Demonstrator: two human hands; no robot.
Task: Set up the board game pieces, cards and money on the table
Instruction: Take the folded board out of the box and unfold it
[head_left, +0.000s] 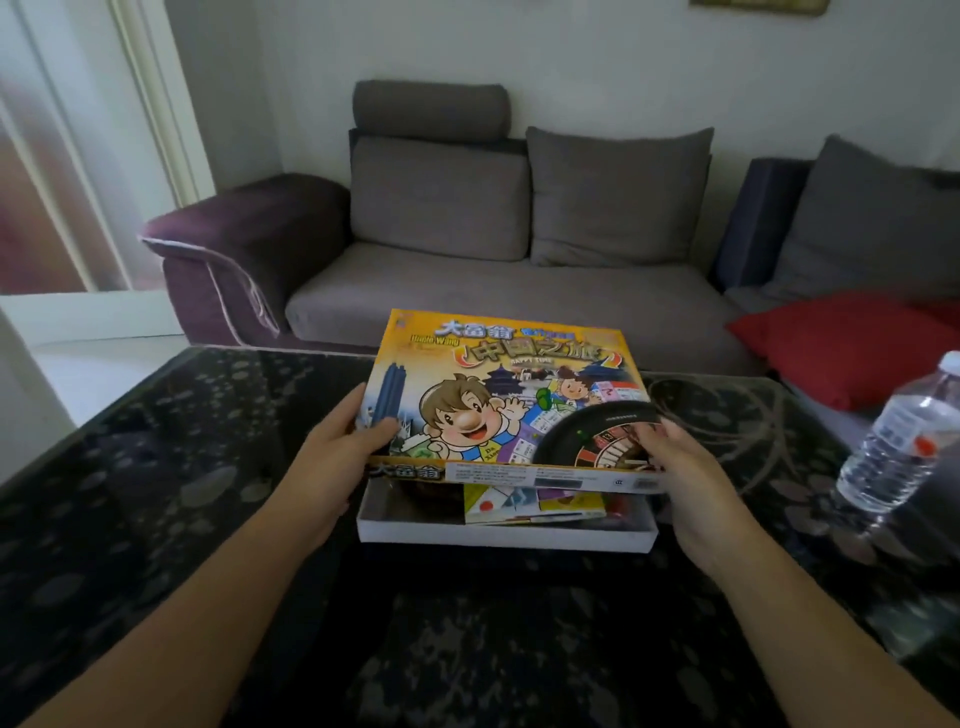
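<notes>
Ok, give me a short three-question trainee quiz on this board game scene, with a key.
1. True or false: the box lid is lifted clear of the box base.
2. What grips the lid? A) left hand only B) right hand only C) both hands
3. Fill in: a plastic water ___ stands at the right of the table.

Key:
1. True; the near edge is raised and the folded game board shows in the base.
2. C
3. bottle

Both hands, left (348, 441) and right (680, 462), grip forward.
</notes>
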